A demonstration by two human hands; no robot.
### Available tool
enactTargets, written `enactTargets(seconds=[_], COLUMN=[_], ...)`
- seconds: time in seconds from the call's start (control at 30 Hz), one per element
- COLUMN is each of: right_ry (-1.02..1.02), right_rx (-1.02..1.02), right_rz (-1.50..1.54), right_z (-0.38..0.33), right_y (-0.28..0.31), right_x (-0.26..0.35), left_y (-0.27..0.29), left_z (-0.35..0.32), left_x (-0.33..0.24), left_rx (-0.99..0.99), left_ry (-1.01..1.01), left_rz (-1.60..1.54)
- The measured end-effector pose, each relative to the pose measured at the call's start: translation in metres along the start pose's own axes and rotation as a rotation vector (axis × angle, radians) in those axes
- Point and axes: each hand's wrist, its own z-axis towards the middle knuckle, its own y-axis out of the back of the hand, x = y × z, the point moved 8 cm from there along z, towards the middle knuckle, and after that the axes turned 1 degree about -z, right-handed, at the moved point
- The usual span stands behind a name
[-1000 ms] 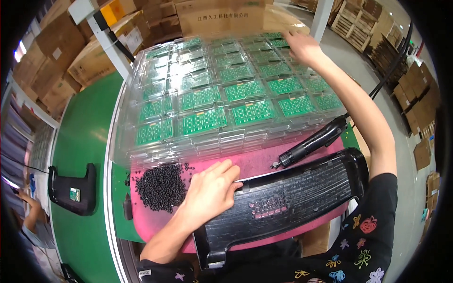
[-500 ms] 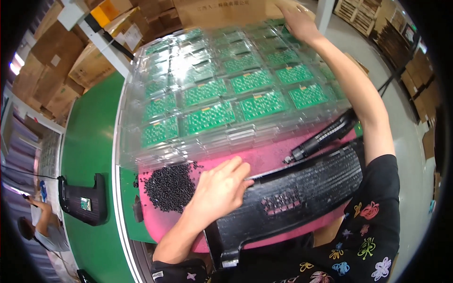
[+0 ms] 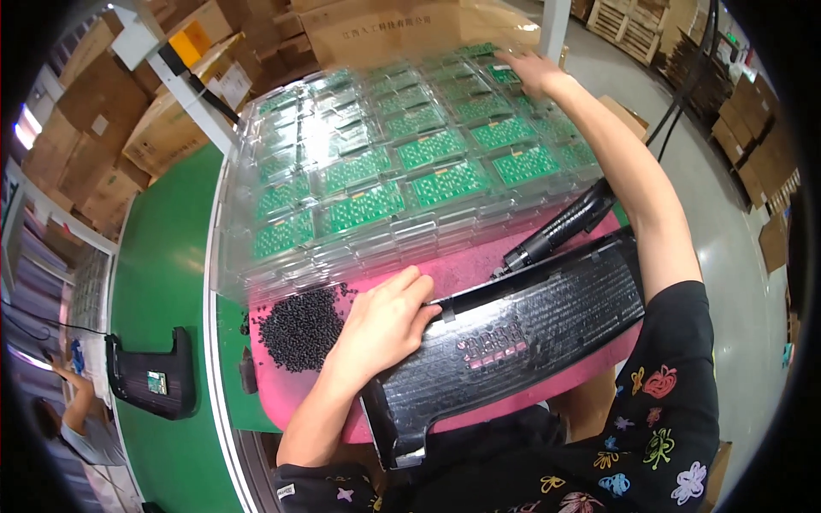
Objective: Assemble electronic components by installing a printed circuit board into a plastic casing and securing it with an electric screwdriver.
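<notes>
Now the left hand (image 3: 386, 321) rests with bent fingers on the upper edge of the black plastic panel (image 3: 522, 329), which lies on the pink mat (image 3: 466, 269). At 9 o'clock of this hand is a heap of black screws (image 3: 299, 329). The right hand (image 3: 532, 73) reaches to 12 o'clock and touches the far clear tray of green circuit boards (image 3: 402, 171); whether it grips, I cannot tell. A black electric screwdriver (image 3: 560, 229) lies just above the panel.

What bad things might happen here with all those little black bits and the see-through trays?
The pile of small black screws lies loose on the pink mat right beside the left hand, so a nudge might scatter them. The right hand stretches far over the stacked clear trays of green circuit boards; the forearm might knock or shift the stack. The electric screwdriver rests near the black plastic panel and might roll.
</notes>
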Motion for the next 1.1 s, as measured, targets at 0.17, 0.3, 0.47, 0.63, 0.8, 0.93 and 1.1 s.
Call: enactTargets(seconds=[0.17, 0.3, 0.47, 0.63, 0.8, 0.93, 1.1], right_ry=[-0.008, 0.009, 0.105, 0.268, 0.293, 0.321, 0.632], right_rx=[-0.073, -0.332, -0.556, -0.576, -0.155, -0.433, -0.514], right_rz=[-0.04, -0.26, -0.352, 0.775, 1.559, 1.281, 0.847], right_z=[0.008, -0.006, -0.07, -0.183, -0.287, -0.313, -0.341], right_y=[-0.008, 0.023, 0.08, 0.13, 0.122, 0.12, 0.118], right_x=[0.004, 0.01, 0.026, 0.089, 0.159, 0.152, 0.154], left_y=[-0.004, -0.001, 0.001, 0.03, 0.011, -0.001, -0.013], left_z=[0.001, 0.0, 0.004, -0.005, -0.015, -0.015, -0.019], left_x=[0.004, 0.001, 0.001, -0.005, -0.016, -0.032, -0.029], left_rx=[0.022, 0.012, 0.008, -0.324, -0.175, 0.055, 0.215], left_ry=[0.004, -0.019, -0.017, 0.047, 0.003, -0.053, -0.021], left_rz=[-0.034, -0.005, 0.061, -0.205, -0.881, -0.854, -0.772])
